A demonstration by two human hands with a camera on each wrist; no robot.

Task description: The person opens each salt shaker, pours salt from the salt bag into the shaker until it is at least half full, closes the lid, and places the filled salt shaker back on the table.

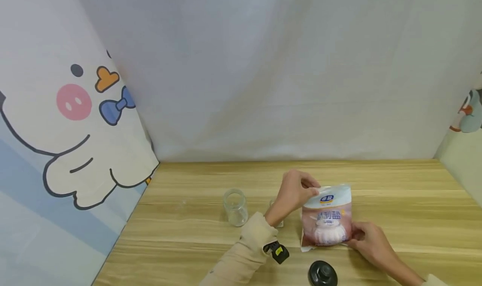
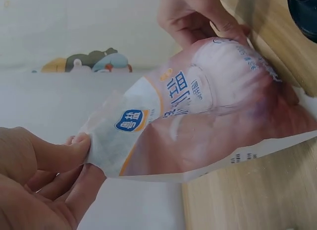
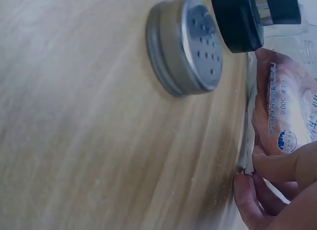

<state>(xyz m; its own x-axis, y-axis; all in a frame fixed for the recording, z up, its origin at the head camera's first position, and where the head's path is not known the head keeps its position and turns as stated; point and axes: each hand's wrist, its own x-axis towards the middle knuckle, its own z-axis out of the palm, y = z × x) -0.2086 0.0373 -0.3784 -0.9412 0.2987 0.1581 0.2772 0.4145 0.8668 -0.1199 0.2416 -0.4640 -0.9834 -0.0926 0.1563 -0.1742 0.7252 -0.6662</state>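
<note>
A pink and white bag of salt (image 1: 326,219) stands tilted on the table between my hands. My left hand (image 1: 295,191) pinches its upper left corner between thumb and fingers; the left wrist view shows the salt bag's (image 2: 198,106) top pulled taut there. Down at the lower right corner, my right hand (image 1: 370,242) pinches the bag's edge, as the right wrist view also shows beside the printed bag (image 3: 285,106). Left of the bag stands an uncovered glass jar (image 1: 235,208). Another clear glass item (image 1: 280,224) is mostly hidden behind my left wrist.
A black lid with a knob (image 1: 322,273) lies at the table's front, below the bag. Nearby, a metal shaker cap with holes (image 3: 185,46) shows in the right wrist view. Small white grains dot the wooden table (image 3: 99,141). A pale curtain (image 1: 286,89) hangs behind the table.
</note>
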